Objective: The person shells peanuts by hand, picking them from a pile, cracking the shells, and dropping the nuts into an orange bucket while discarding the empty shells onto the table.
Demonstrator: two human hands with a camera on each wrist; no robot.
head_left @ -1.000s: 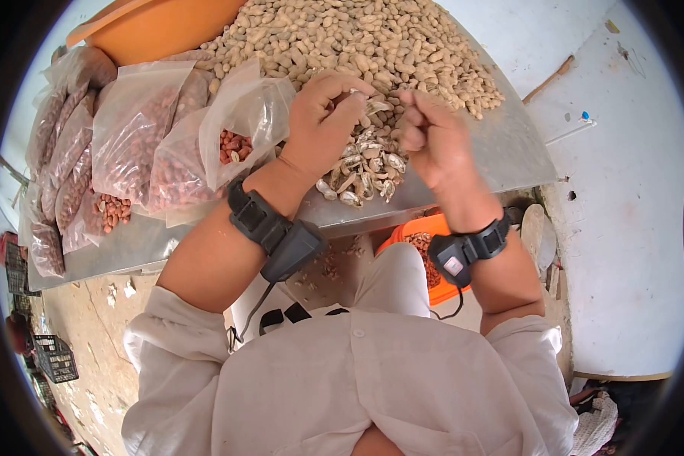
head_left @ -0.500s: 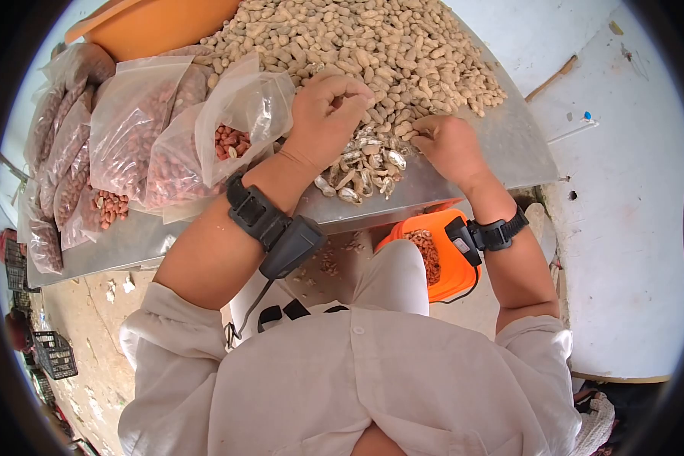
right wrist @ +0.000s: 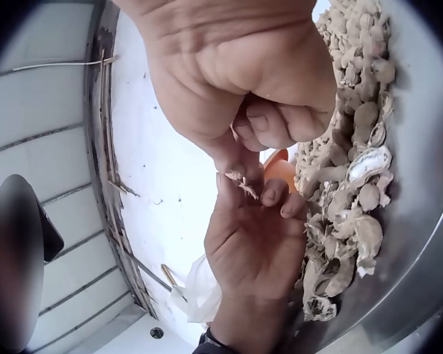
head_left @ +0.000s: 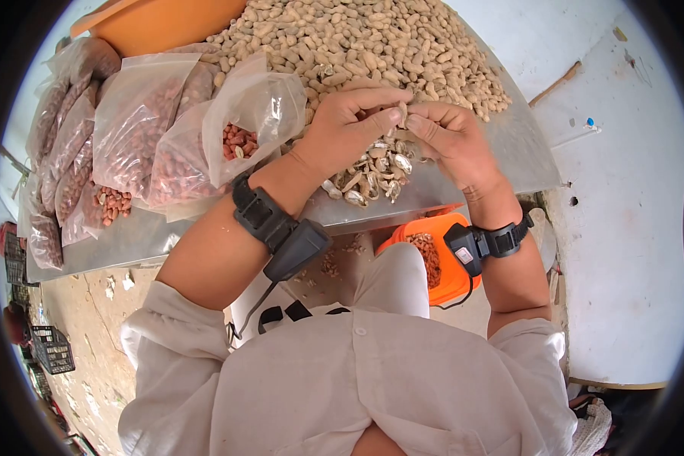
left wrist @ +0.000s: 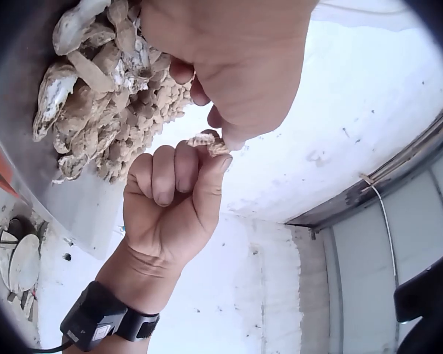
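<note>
My left hand [head_left: 346,129] and right hand [head_left: 456,140] meet over the near edge of the heap of unshelled peanuts [head_left: 357,38]. Between their thumbs and fingertips they pinch one peanut [left wrist: 215,144], whose shell looks broken in the wrist views. In the right wrist view, both thumbs press close together at this peanut [right wrist: 242,184], and the other fingers of the right hand curl inward. Below the hands, split empty shells [head_left: 372,178] lie on the metal table [head_left: 520,156], some with white insides showing.
Clear plastic bags [head_left: 140,125] of red shelled peanuts line the table's left side, one standing open beside my left forearm. An orange basin [head_left: 156,26] sits behind them. Under the table edge, an orange container [head_left: 452,273] holds more reddish kernels.
My right hand went down to the heap's edge beside the shells, then came back up and left to meet my left hand. Both now pinch a peanut together.
</note>
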